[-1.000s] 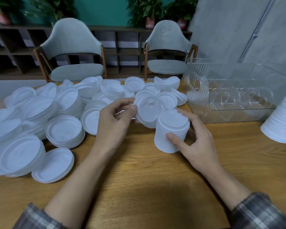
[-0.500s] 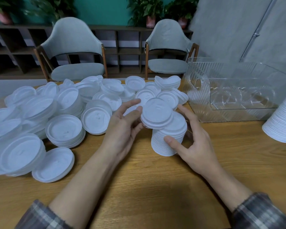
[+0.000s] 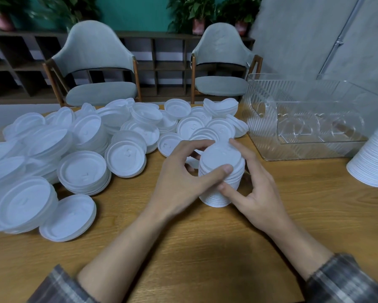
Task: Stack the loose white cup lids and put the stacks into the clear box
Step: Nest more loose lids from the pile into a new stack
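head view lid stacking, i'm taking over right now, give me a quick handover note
Left hand: grips the top of the upright lid stack on the wooden table, thumb on its front.
Right hand: holds the same stack from its right side.
Loose white lids: big pile at left and behind the hands.
Clear box: far right, no lids visible inside.
Done: this stack built; another tall stack sits at the right edge, outside the box.
Left: stack the pile, put all stacks in the box.
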Demonstrator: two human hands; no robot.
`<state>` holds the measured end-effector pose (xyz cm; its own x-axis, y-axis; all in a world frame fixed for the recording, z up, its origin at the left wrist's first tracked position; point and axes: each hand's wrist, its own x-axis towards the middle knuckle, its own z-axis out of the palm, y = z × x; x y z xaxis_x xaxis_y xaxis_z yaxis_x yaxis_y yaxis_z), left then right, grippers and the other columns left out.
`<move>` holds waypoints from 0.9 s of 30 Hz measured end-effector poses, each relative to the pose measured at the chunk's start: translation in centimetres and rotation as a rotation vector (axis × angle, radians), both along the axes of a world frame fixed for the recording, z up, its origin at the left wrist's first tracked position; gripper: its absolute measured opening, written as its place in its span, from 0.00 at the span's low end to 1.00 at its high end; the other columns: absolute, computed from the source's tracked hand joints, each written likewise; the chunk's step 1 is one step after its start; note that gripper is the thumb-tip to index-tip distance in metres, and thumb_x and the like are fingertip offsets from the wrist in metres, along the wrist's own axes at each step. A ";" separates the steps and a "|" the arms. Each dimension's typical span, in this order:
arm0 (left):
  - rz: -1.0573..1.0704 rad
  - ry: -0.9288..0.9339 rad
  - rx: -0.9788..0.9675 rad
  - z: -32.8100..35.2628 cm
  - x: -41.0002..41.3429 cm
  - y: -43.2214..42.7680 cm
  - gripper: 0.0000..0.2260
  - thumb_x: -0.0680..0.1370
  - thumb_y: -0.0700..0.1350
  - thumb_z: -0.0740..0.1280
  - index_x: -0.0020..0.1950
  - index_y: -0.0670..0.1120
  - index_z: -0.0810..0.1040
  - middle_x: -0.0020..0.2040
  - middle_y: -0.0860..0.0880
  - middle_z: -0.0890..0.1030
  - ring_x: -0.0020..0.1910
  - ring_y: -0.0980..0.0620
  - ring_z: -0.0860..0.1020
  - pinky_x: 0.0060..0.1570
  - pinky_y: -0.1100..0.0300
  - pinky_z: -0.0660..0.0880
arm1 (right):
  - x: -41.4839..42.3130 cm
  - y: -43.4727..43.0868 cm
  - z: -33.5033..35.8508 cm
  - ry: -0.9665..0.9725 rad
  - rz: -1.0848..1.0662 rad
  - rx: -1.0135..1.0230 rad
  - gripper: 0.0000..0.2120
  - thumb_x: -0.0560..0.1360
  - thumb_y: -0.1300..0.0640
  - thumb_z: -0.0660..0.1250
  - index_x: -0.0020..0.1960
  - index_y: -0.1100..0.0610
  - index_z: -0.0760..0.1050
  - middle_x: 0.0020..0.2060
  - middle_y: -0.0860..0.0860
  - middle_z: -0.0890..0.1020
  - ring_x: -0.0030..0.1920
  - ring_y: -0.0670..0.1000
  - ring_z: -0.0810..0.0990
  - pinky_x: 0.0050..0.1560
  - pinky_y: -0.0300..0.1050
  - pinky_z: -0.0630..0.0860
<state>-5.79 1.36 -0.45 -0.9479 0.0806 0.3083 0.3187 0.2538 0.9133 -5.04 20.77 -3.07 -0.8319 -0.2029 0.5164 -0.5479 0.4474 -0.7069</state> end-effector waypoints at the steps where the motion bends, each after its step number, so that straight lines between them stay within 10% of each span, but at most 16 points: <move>1: -0.002 0.019 -0.011 0.0 0.0 0.0 0.23 0.70 0.60 0.80 0.63 0.60 0.81 0.60 0.58 0.82 0.60 0.58 0.79 0.55 0.58 0.78 | 0.0 0.0 0.0 0.005 0.001 0.002 0.36 0.75 0.41 0.73 0.79 0.44 0.63 0.72 0.39 0.73 0.73 0.40 0.72 0.68 0.31 0.68; 27: 0.054 0.180 -0.131 0.4 0.1 0.6 0.28 0.68 0.57 0.82 0.67 0.54 0.83 0.60 0.58 0.80 0.63 0.60 0.78 0.55 0.66 0.78 | 0.1 0.1 0.1 -0.032 0.008 -0.054 0.40 0.72 0.44 0.76 0.80 0.47 0.65 0.72 0.40 0.74 0.73 0.42 0.73 0.71 0.46 0.74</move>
